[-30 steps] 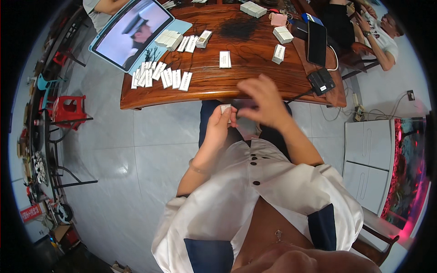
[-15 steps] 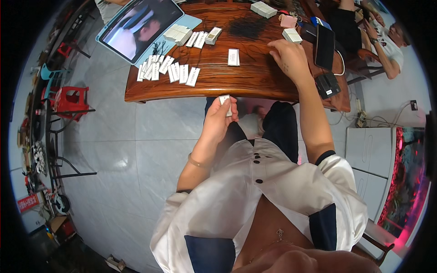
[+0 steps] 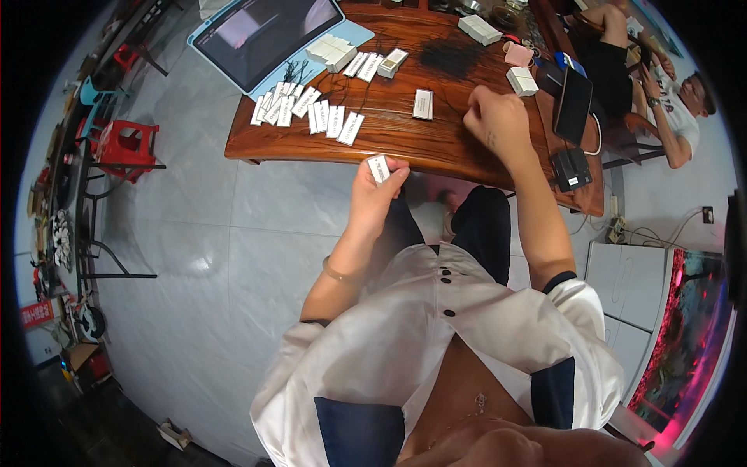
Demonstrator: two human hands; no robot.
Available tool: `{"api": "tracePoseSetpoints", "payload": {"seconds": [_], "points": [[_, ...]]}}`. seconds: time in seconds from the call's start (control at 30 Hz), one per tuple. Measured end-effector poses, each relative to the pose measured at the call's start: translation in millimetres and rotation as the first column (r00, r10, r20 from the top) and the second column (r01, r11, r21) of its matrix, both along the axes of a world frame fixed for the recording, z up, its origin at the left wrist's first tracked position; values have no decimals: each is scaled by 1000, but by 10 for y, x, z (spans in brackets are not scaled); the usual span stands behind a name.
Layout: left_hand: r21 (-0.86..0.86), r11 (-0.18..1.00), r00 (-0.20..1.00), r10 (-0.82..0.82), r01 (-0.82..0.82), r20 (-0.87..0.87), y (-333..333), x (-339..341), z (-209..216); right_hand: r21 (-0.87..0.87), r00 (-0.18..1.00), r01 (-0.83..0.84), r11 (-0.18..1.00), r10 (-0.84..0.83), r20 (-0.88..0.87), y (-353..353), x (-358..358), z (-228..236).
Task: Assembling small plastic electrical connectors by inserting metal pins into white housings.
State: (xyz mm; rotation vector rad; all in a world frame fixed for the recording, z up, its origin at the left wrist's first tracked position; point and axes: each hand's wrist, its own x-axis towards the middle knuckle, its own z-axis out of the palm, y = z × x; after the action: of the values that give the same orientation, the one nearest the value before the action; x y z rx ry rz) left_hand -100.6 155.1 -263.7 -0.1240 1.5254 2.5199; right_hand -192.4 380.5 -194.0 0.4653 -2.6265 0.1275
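Note:
My left hand [image 3: 379,194] is closed around a white tag [image 3: 378,169] with dark print, just off the table's front edge; its thumb lies beside the tag. Over the right part of the table hangs my right hand [image 3: 499,124], fingers curled in; whatever they may hold is hidden. Near it stands a stack of white tags [image 3: 522,81]. Between my hands and farther back, a small pile of tags [image 3: 422,104] lies on the wood. To the left, several tags with black strings [image 3: 292,109] are spread overlapping. A heap of black strings [image 3: 450,59] lies farther back.
A tablet [image 3: 264,39] in a light blue case stands at the back left, beside stacked white tags [image 3: 331,52]. On the right are a phone [image 3: 573,105] with a white cable and a black box [image 3: 571,169]. Another person [image 3: 669,109] sits beyond the table's right side.
The whole view has shifted, moving the table rightward in the picture. My right hand has drawn its fingers in, slightly away from the tag stack. My left thumb has slid off the tag's face.

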Motion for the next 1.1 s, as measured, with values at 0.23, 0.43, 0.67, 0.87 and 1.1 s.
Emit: {"api": "tracePoseSetpoints", "payload": {"seconds": [0.23, 0.43, 0.67, 0.87, 1.1], "points": [[-61, 993, 982, 86, -98, -169, 97, -70, 122, -121, 920, -386, 914, 391, 13, -443, 649, 74], [-102, 981, 969, 140, -163, -206, 1, -38, 91, -228, 928, -358, 905, 371, 15, -308, 725, 52], [-152, 966, 958, 174, -211, -230, -43, -31, 177, -314, 927, -276, 908, 338, 163, -207, 848, 2], [-472, 840, 931, 101, -269, -352, -92, -30, 166, -207, 932, -331, 920, 353, 78, -166, 879, 80], [-403, 903, 964, 38, -145, -261, 47, 33, 219, -232, 909, -390, 891, 413, 60, -530, 1004, -30]]}}
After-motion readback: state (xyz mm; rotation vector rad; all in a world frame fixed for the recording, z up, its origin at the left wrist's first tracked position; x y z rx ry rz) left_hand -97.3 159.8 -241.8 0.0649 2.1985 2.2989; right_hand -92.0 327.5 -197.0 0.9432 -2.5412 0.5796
